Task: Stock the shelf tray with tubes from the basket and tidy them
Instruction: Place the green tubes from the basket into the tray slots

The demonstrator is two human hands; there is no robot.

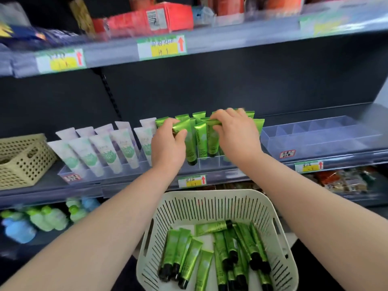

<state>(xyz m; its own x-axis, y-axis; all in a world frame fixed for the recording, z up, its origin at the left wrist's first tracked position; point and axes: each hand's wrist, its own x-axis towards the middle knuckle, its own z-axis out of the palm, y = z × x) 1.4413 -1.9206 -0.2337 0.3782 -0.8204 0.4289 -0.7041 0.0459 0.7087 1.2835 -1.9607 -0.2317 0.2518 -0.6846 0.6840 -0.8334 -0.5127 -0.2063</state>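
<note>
Left hand (168, 141) pinches a tilted green tube (190, 148) in the shelf tray (207, 164); right hand (237, 133) grips the next tube (212, 141). Push both straight, caps down.

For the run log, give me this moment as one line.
stage: tidying tray | left hand: grips tilted tube | right hand: grips upright tube at its top | basket: spare tubes inside
</note>
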